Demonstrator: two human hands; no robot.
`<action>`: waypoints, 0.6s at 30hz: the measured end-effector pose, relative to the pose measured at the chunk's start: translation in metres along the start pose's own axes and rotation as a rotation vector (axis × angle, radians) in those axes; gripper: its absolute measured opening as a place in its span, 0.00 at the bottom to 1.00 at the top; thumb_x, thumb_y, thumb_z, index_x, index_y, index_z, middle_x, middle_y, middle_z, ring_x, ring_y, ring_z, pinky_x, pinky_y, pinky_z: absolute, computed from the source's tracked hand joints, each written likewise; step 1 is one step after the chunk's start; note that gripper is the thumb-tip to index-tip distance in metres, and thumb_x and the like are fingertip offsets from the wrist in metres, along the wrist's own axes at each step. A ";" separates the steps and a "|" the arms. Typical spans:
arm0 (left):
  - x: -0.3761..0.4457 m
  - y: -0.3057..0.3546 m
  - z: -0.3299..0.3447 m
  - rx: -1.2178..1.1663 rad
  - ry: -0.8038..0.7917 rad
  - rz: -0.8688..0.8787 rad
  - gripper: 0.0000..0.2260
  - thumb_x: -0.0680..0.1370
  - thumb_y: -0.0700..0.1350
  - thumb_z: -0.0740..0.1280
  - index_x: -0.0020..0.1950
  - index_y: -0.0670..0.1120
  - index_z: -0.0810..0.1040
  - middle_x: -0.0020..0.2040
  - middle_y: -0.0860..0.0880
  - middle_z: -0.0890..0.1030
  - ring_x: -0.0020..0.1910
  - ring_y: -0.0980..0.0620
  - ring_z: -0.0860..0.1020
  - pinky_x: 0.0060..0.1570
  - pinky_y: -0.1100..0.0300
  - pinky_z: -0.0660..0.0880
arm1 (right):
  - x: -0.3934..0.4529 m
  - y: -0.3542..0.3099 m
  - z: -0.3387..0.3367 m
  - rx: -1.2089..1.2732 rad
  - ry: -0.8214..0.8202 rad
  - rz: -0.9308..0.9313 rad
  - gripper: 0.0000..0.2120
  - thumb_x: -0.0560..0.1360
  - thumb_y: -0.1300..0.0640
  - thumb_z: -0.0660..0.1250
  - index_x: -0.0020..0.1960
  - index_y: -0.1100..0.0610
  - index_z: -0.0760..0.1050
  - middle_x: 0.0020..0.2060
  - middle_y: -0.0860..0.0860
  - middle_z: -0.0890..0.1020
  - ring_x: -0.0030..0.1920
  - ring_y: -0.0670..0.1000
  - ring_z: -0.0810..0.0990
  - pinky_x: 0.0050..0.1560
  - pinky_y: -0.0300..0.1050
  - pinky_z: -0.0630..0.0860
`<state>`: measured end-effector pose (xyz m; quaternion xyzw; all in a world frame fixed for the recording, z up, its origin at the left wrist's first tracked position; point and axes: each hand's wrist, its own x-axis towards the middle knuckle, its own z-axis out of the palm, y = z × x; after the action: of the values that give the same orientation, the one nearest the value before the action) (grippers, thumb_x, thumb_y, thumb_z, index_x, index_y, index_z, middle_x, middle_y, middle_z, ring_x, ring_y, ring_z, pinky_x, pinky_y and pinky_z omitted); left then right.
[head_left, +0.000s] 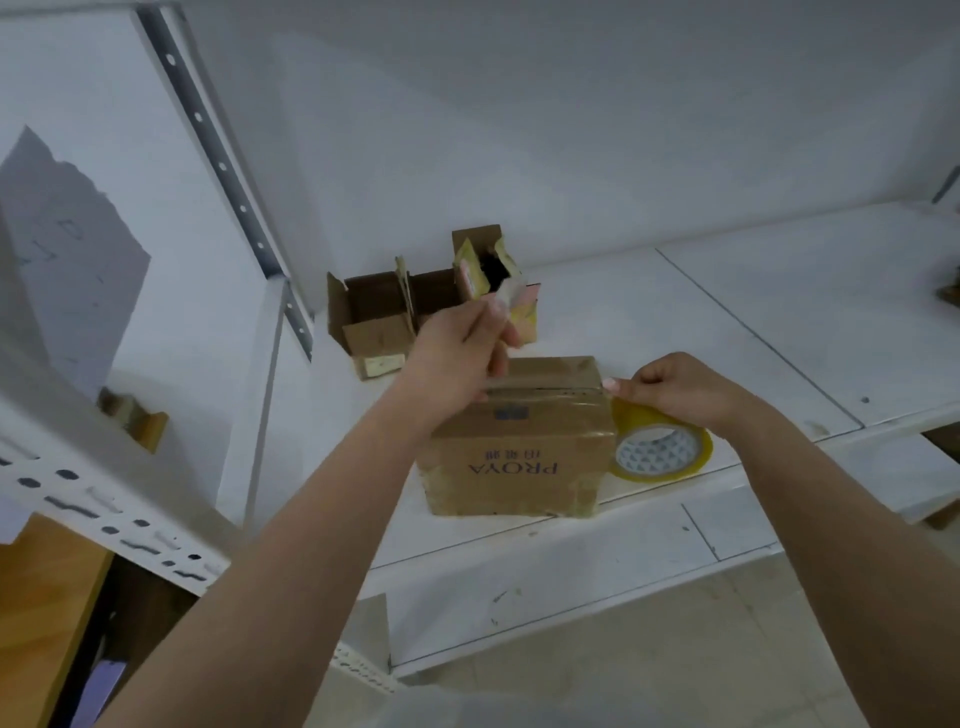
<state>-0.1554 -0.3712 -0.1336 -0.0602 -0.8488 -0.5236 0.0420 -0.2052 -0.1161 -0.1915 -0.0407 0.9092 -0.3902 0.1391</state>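
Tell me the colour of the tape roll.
Yellowish clear tape roll with a white patterned core, seen in the head view.

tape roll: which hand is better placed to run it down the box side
Right. The right hand grips the tape roll at the right top edge of the box; the left hand is raised, apart from it.

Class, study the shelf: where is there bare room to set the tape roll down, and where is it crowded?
Widest free patch: the shelf right of the tape roll, back to the wall. A narrow strip lies before the box. Crowded: back left, where the open boxes stand close behind the box.
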 end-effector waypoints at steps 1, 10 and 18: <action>0.008 0.012 0.017 -0.084 -0.111 -0.031 0.19 0.83 0.55 0.55 0.44 0.45 0.77 0.32 0.49 0.80 0.28 0.56 0.77 0.30 0.64 0.76 | 0.000 0.002 -0.002 0.000 -0.031 -0.006 0.28 0.67 0.33 0.69 0.40 0.60 0.83 0.36 0.57 0.84 0.37 0.56 0.85 0.43 0.49 0.79; 0.041 -0.008 0.089 0.065 -0.234 -0.060 0.19 0.84 0.47 0.56 0.35 0.45 0.75 0.24 0.52 0.77 0.20 0.55 0.71 0.25 0.66 0.69 | -0.006 0.040 -0.029 0.293 -0.266 -0.088 0.11 0.76 0.52 0.68 0.58 0.49 0.80 0.52 0.54 0.84 0.53 0.54 0.82 0.58 0.48 0.77; 0.039 -0.008 0.091 0.268 -0.259 0.017 0.19 0.83 0.52 0.56 0.34 0.50 0.73 0.25 0.54 0.77 0.24 0.57 0.73 0.31 0.64 0.71 | 0.013 0.050 -0.035 -0.083 -0.171 -0.120 0.12 0.72 0.41 0.71 0.52 0.44 0.80 0.46 0.41 0.80 0.44 0.41 0.80 0.41 0.36 0.75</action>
<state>-0.1960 -0.2912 -0.1766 -0.1282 -0.9086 -0.3935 -0.0557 -0.2253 -0.0593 -0.2078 -0.1338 0.9053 -0.3551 0.1907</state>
